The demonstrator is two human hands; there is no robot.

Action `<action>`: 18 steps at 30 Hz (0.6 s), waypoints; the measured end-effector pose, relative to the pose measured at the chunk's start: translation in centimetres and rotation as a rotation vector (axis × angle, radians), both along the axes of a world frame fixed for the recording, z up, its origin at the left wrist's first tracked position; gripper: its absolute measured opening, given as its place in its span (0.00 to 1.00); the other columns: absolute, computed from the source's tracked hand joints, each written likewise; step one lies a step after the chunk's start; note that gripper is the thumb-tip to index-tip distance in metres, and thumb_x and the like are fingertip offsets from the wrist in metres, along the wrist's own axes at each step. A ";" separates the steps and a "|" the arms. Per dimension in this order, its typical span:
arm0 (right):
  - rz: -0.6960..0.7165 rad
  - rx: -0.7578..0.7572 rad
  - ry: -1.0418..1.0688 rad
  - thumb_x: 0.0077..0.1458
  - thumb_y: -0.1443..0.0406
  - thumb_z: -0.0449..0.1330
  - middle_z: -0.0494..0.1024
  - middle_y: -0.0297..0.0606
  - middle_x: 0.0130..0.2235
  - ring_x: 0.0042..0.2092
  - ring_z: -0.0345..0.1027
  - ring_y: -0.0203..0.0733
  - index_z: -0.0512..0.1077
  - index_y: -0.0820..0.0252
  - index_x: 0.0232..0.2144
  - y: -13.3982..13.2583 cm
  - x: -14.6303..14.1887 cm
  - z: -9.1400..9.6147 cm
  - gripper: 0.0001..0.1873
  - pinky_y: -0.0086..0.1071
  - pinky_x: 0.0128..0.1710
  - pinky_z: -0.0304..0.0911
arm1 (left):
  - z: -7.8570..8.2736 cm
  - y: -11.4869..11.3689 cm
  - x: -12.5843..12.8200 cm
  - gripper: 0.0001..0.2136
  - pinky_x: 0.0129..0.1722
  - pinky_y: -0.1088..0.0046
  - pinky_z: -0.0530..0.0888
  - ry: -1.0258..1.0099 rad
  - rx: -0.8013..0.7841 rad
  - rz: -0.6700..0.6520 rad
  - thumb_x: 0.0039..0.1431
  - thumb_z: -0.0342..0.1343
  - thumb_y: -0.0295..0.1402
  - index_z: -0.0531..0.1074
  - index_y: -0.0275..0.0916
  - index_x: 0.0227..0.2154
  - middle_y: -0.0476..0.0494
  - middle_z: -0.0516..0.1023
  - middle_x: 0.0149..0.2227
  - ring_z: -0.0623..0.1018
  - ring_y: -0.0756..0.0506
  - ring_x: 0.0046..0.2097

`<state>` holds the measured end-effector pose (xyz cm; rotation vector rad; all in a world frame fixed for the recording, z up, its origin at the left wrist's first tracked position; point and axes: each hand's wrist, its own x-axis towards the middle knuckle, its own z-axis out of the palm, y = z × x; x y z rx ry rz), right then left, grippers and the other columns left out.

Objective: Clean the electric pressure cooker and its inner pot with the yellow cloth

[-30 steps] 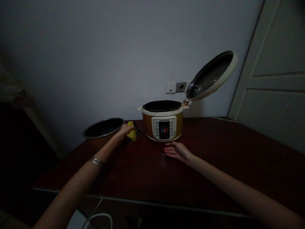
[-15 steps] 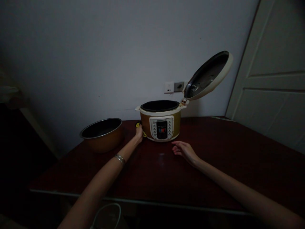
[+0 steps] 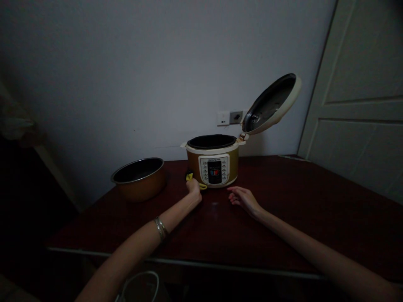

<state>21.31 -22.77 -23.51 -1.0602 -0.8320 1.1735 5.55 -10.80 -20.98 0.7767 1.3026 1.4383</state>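
Observation:
In front of me stands a gold and white electric pressure cooker (image 3: pixel 233 167) with its lid (image 3: pixel 272 102) swung up to the right. My left hand (image 3: pixel 194 191) is closed around a yellow-handled tool (image 3: pixel 203 186) at the cooker's lower left front. A dark part of that tool shows beyond the fingers; its kind is unclear. My right hand (image 3: pixel 244 199) rests on the table near the cooker's lower right, fingers loosely bent and holding nothing. Left of the cooker sits the orange-brown inner pot (image 3: pixel 143 184), with a dark inside.
The dark red table (image 3: pixel 277 184) reaches back to the wall (image 3: pixel 151 75). Wall sockets (image 3: pixel 223 118) are behind the cooker, and a pale door (image 3: pixel 355 113) is at the right. Below the table's front edge, a white loop (image 3: pixel 155 277) shows.
My left hand has moved right and toward me with the yellow-handled tool, from the cooker's left side to its lower left front. My right hand stays in place. The view has shifted slightly.

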 end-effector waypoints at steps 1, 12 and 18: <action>-0.003 -0.001 -0.001 0.47 0.68 0.58 0.74 0.35 0.20 0.21 0.66 0.32 0.72 0.64 0.29 0.0 0.0 0.0 0.06 0.25 0.22 0.64 | 0.0 -0.5 0.2 0.06 0.29 0.78 0.72 -0.022 -0.002 -0.009 0.53 0.46 0.21 0.66 0.37 0.28 0.44 0.73 0.31 0.77 0.51 0.29; -0.115 0.050 0.066 0.43 0.66 0.60 0.74 0.35 0.21 0.22 0.66 0.32 0.73 0.64 0.30 0.0 0.4 -0.5 0.09 0.25 0.22 0.63 | 0.2 -6.1 4.0 0.11 0.32 0.75 0.75 -0.281 -0.074 -0.249 0.53 0.43 0.16 0.64 0.37 0.30 0.47 0.73 0.27 0.75 0.53 0.25; -0.216 0.073 0.087 0.40 0.66 0.59 0.73 0.33 0.20 0.21 0.66 0.32 0.71 0.64 0.31 -0.6 1.0 -0.6 0.11 0.24 0.21 0.62 | -0.4 -6.5 8.2 0.11 0.33 0.73 0.74 -0.396 -0.131 -0.379 0.52 0.43 0.15 0.62 0.38 0.29 0.50 0.70 0.24 0.74 0.53 0.24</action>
